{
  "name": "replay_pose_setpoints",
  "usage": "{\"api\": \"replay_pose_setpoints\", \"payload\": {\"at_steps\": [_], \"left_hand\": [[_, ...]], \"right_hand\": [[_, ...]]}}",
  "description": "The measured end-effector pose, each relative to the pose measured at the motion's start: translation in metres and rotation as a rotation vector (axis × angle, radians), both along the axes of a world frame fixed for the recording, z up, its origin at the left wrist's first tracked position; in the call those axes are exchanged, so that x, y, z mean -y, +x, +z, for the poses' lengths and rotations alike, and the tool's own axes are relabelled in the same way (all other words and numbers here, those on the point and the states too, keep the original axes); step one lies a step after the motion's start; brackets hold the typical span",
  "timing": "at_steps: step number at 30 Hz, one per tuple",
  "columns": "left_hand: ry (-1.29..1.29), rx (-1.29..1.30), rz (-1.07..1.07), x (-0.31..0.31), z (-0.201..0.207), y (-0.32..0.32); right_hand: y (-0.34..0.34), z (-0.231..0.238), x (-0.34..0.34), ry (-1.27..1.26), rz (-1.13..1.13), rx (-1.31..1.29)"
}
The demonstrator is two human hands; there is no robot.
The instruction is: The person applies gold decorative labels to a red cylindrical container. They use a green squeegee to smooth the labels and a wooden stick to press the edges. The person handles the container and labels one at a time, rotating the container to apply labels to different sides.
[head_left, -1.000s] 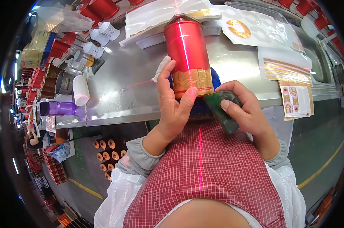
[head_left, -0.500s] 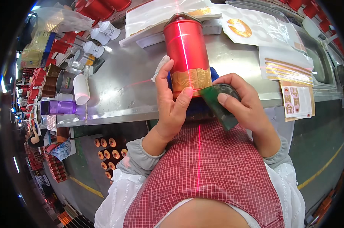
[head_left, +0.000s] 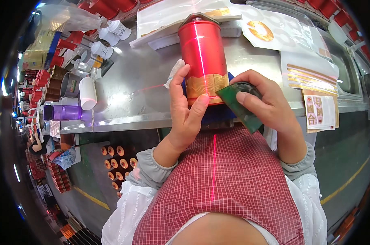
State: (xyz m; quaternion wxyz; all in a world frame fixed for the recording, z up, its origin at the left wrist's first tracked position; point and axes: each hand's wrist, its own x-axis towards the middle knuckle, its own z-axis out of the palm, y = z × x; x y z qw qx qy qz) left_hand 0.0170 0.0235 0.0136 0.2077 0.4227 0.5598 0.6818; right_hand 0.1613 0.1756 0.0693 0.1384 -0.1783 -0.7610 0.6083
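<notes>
A shiny red cylinder (head_left: 203,49) lies in front of me, its far end capped by a dark angular fixture (head_left: 196,17). Around its near end runs a gold patterned band (head_left: 205,85). My left hand (head_left: 185,108) grips that end from the left, thumb pressed on the band's lower edge and fingers along the side. One of its fingertips wears a white covering (head_left: 175,73). In my right hand (head_left: 266,100) is a dark green flat scraper (head_left: 240,105), pinched between thumb and fingers. The scraper's tip meets the band's right side. A red laser line falls along the cylinder.
Sheets with gold decals (head_left: 260,30) and gold strips (head_left: 311,76) lie right on the metal bench (head_left: 132,98). Left stand white bottles (head_left: 101,50), a white cylinder (head_left: 87,94) and a purple bottle (head_left: 67,112). A sink (head_left: 348,65) is at the far right; gold-topped pieces (head_left: 119,163) sit below.
My right hand has turned the scraper and shifted slightly up and right, its tip now higher on the band's right side. My left hand keeps its grip.
</notes>
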Motion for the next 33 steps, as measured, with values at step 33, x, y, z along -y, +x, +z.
{"api": "replay_pose_setpoints", "payload": {"at_steps": [33], "left_hand": [[-0.117, -0.052, 0.031, 0.000, 0.003, 0.002]], "right_hand": [[-0.005, -0.003, -0.009, -0.042, 0.139, 0.011]]}}
